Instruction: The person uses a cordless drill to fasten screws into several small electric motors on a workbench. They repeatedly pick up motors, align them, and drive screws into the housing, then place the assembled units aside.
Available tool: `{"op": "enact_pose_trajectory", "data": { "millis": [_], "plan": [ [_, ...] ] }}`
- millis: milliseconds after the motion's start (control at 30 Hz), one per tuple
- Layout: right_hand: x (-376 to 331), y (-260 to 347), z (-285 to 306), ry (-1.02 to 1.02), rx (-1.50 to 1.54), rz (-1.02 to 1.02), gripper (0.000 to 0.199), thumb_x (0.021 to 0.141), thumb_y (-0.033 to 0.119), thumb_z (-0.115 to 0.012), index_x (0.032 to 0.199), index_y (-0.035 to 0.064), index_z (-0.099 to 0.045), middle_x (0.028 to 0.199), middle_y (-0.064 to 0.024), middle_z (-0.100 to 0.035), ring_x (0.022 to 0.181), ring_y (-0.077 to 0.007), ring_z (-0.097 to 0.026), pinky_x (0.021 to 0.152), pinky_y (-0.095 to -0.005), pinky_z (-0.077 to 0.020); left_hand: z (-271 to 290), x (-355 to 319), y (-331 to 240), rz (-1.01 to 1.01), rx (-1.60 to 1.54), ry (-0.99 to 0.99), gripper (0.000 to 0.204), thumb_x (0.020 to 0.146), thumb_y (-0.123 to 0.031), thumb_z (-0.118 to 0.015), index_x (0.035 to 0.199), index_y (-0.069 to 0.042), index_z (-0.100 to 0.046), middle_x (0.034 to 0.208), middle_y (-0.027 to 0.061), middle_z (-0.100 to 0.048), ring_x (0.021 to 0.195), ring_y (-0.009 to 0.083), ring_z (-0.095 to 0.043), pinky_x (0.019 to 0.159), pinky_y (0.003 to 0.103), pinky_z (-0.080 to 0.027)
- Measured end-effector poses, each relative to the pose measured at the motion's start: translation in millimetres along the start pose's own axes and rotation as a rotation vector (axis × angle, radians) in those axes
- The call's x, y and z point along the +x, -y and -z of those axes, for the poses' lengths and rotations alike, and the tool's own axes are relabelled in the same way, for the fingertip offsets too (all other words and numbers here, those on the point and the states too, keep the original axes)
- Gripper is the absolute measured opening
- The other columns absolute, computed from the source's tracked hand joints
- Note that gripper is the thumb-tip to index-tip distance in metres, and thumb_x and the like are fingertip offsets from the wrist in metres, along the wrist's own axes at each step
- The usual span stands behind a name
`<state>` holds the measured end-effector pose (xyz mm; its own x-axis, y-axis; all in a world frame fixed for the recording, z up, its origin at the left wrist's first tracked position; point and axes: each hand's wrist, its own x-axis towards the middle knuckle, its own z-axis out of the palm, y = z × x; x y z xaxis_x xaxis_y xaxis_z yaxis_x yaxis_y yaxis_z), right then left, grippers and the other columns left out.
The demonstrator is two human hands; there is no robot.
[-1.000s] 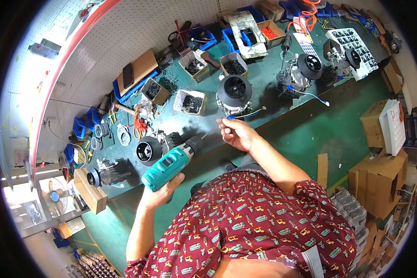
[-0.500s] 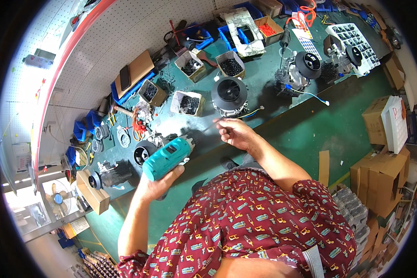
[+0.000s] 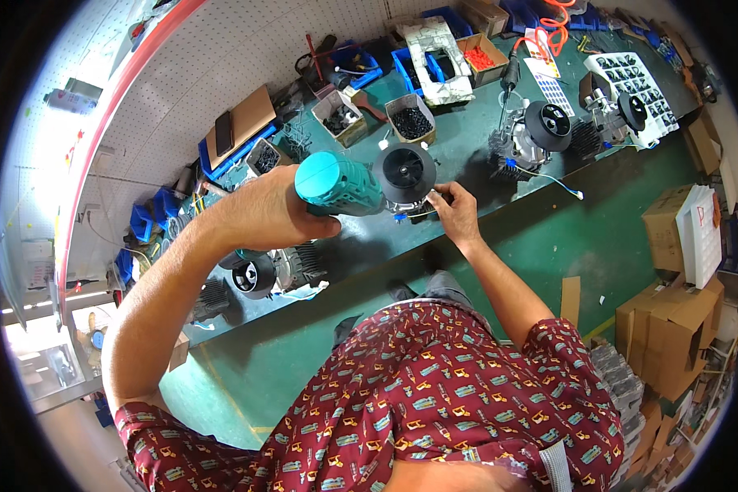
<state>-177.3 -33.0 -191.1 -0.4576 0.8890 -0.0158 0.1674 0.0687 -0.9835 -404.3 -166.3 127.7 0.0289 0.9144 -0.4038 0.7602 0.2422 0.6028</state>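
Note:
My left hand (image 3: 262,209) is closed round a teal cordless power driver (image 3: 340,184), held level over the bench with its front end beside a motor with a black fan wheel (image 3: 406,170). The driver hides its own tip and part of the motor's left side. My right hand (image 3: 457,211) is at the motor's right edge, fingertips pinched together against its lower rim. What lies between those fingertips is too small to make out. A short wire with a blue connector (image 3: 400,218) shows at the motor's near side.
More fan motors stand on the green bench, to the right (image 3: 537,131) and the left (image 3: 258,275). Behind are boxes of black screws (image 3: 412,119), a box of red parts (image 3: 481,57) and a white tray (image 3: 631,90). Cardboard cartons (image 3: 672,328) stack on the right.
My left hand has lifted the driver up and right, from above the left motors to beside the middle one. My right hand has moved right, onto that motor's edge. The motor's wire has shifted.

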Motion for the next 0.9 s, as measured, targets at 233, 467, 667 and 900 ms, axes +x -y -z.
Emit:
{"op": "enact_pose_trajectory", "data": {
  "millis": [233, 467, 667, 900],
  "plan": [
    [3.2, -12.5, -1.7, 0.031, 0.177, -0.014, 0.018, 0.092, 0.012, -0.076, 0.093, -0.0046, -0.068, 0.075, -0.0025, -0.067, 0.070, -0.0065, -0.056, 0.064, -0.0264, -0.0473, 3.3, 10.7, -8.1, 0.050, 0.111, 0.052, 0.041, 0.079, -0.023, -0.077, 0.117, -0.009, -0.068, 0.106, 0.0184, -0.073, 0.099, 0.0401, -0.068, 0.086, 0.046, -0.055],
    [2.0, -4.4, -0.3, 0.045, 0.120, -0.019, 0.019, 0.091, 0.012, -0.076, 0.094, -0.0052, -0.068, 0.077, -0.0067, -0.070, 0.071, -0.0081, -0.059, 0.065, -0.0278, -0.0482, -0.2, 12.7, -12.5, 0.068, 0.038, 0.023, 0.044, 0.080, -0.023, -0.077, 0.120, -0.007, -0.067, 0.103, 0.0182, -0.074, 0.095, 0.0358, -0.070, 0.086, 0.044, -0.055],
    [2.0, -5.4, -5.1, 0.005, 0.053, -0.037, 0.020, 0.091, 0.012, -0.077, 0.095, -0.0060, -0.069, 0.077, -0.0078, -0.071, 0.071, -0.0098, -0.061, 0.066, -0.0291, -0.0500, -6.0, 13.2, -15.0, 0.162, -0.162, -0.001, 0.046, 0.082, -0.026, -0.075, 0.123, -0.006, -0.067, 0.104, 0.0115, -0.075, 0.087, 0.0253, -0.070, 0.082, 0.041, -0.055],
    [4.4, -26.3, -13.0, -0.022, 0.196, 0.007, 0.018, 0.090, 0.010, -0.078, 0.096, -0.0053, -0.070, 0.079, -0.0046, -0.071, 0.072, -0.0082, -0.059, 0.067, -0.0272, -0.0498, -17.5, 4.0, -30.2, 0.357, -0.088, 0.044, 0.053, 0.089, -0.039, -0.077, 0.130, -0.008, -0.063, 0.086, 0.0046, -0.070, 0.073, 0.0130, -0.063, 0.069, 0.031, -0.051]
  ]
}}
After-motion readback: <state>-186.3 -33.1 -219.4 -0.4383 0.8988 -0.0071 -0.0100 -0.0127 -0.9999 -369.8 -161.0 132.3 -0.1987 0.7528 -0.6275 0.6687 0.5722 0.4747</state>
